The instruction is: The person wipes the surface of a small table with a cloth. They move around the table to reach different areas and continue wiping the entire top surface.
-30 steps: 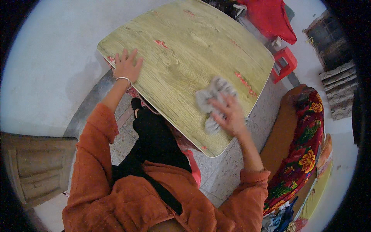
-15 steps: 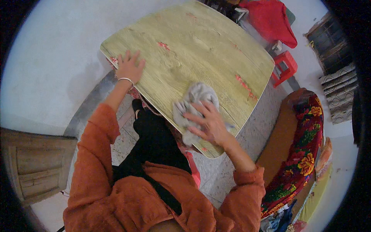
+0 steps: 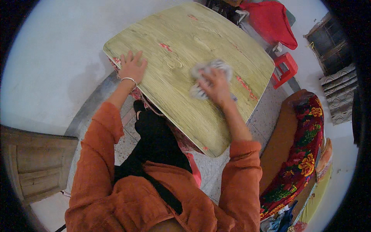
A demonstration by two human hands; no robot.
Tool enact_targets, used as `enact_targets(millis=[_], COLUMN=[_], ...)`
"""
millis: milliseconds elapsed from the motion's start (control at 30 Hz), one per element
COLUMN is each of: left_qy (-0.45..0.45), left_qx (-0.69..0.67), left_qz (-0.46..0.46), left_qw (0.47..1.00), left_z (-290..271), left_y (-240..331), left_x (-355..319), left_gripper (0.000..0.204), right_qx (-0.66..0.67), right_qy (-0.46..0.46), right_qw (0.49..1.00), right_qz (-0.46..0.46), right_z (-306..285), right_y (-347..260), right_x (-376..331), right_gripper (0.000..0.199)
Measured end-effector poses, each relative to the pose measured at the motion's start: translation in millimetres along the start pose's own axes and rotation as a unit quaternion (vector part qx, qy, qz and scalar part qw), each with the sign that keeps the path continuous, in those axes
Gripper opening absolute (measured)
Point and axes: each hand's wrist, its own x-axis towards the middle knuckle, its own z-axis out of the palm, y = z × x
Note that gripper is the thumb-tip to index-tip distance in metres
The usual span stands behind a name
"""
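A wood-patterned, yellow-green table top [image 3: 166, 73] with small red flower prints stretches out in front of me. Under my right hand [image 3: 217, 88] a crumpled grey-white cloth [image 3: 220, 65] lies against the right half of the table top; the hand grips it from above, slightly blurred by motion. My left hand [image 3: 132, 67], with a pale bangle at the wrist, rests flat with spread fingers on the table's near left edge and holds nothing.
A red plastic stool [image 3: 285, 69] and a red cloth [image 3: 270, 21] are beyond the table's right side. At the right lies a bright flowered blanket [image 3: 307, 154] on a brown couch-like piece. A wooden door [image 3: 38, 166] stands at the lower left.
My right hand and the cloth have moved away from the table's near edge, forward and slightly right. My left hand stays at almost the same place.
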Motion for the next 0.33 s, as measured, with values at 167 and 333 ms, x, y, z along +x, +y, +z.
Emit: enact_targets(millis=[167,333], left_qy=[-0.005,0.001], left_qx=[-0.012,-0.028], left_qz=[-0.011,-0.007], left_qw=[1.0,1.0], left_z=[-17,-9], left_y=[8,2], left_x=[-7,-3], left_gripper=[0.053,0.06], right_qx=[0.05,-0.09], right_qy=[-0.087,0.008], right_qw=[0.989,0.995], right_qz=[-0.106,0.03], right_z=[-34,-74], right_y=[-59,-69], right_x=[-40,-72], right_gripper=[0.047,0.065])
